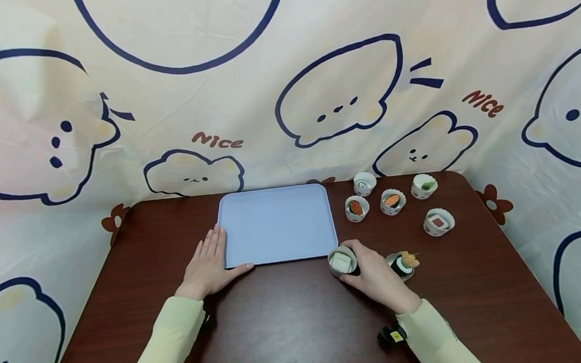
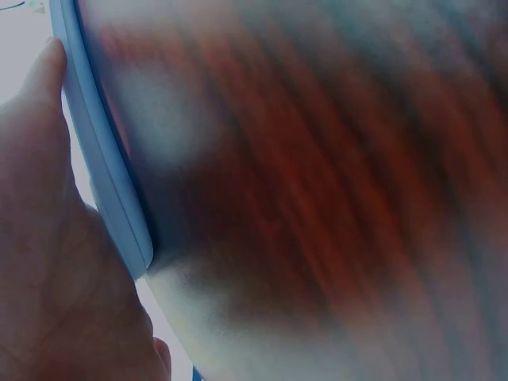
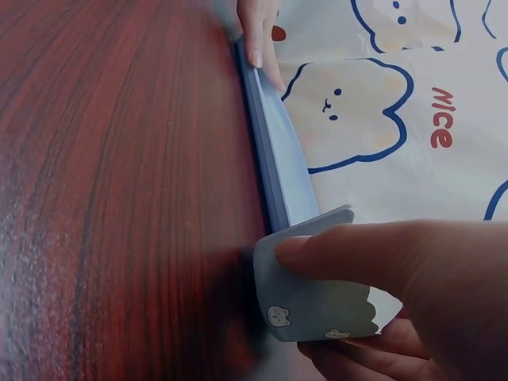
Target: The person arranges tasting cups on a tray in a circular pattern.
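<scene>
Patterned cloth (image 1: 261, 103) with cartoon outlines hangs behind a dark wood-grain tabletop (image 1: 289, 331).

Right grip (image 1: 378, 280): engaged, thumb and fingers holding a small printed cup (image 3: 309, 298) by its wall, a pale filling inside. The cup sits at the near right corner of a blue tray (image 1: 278, 226), which extends ahead and to the left of that grip. Whether cup and tray touch, or whether the cup is off the tabletop, cannot be established.

Left grip (image 1: 209, 266): grasping nothing, fingers straight along the tray's left edge, thumb by the near edge.

Close to the right of the right grip lies another cup (image 1: 392, 260) with a golden-topped piece. Five further cups (image 1: 436, 232) stand beyond, ahead and to the right.

Assessment of handling: the cup's wall looks thin, so pressure should be light and even — a hard pinch would likely buckle it. Keep the cup upright so the filling stays seated. Should it cross the tray's raised rim, ample clearance is advised — and the left grip appears well placed to steady the tray against a knock.
</scene>
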`<state>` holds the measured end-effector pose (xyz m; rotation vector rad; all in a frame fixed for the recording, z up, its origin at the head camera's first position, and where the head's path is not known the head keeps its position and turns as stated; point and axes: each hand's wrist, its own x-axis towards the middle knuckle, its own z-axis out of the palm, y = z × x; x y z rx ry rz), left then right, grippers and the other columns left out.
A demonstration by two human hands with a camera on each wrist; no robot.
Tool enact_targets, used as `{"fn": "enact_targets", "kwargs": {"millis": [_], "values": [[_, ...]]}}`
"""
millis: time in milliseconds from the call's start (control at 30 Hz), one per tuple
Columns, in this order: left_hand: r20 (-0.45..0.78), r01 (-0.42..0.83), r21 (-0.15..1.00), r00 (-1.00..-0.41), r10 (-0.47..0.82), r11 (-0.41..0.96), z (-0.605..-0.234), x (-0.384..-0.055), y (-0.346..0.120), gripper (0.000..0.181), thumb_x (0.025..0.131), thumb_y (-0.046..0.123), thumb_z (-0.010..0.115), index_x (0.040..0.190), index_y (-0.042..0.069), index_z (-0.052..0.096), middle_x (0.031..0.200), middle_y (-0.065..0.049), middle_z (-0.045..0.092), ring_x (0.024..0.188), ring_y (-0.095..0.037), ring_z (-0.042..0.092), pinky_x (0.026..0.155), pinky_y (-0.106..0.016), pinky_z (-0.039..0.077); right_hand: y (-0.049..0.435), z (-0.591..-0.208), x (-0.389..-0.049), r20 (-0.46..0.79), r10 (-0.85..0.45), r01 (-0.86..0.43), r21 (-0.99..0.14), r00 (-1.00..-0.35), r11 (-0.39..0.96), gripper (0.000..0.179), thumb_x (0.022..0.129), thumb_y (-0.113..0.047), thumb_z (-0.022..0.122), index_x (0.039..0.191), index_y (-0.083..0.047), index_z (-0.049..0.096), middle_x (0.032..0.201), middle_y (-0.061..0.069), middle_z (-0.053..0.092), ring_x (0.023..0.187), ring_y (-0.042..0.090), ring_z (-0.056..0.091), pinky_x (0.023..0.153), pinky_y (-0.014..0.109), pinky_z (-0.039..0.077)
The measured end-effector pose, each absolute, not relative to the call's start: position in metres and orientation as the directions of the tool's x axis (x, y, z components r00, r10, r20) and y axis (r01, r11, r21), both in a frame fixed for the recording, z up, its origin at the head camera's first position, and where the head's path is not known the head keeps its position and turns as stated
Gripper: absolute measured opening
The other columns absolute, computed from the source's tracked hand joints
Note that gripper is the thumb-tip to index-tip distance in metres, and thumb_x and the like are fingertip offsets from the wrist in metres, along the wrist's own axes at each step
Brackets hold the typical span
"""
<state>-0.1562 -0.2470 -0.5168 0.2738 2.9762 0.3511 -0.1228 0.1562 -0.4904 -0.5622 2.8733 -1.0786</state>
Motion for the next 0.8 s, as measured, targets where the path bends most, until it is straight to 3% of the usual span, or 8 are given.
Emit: {"fn": "enact_targets", "kwargs": {"millis": [800], "values": [[-0.104,0.174,0.248,-0.973,0.204,0.953,-0.5138,-0.1545,-0.2465,0.129,0.081,0.090,0.046,0.160,-0.005,0.011,0.167,-0.023,0.003,0.153,-0.039,0.005,0.121,-0.055,0.008,0.1515,-0.4828,-0.1328,0.168,-0.386,-0.386,-0.695,-0.907,0.606,0.066,0.077,-0.008,0.090,0.132,-0.006,0.055,0.117,0.006,0.066,0.105,0.018,0.063,0.088,0.043,0.053]]}}
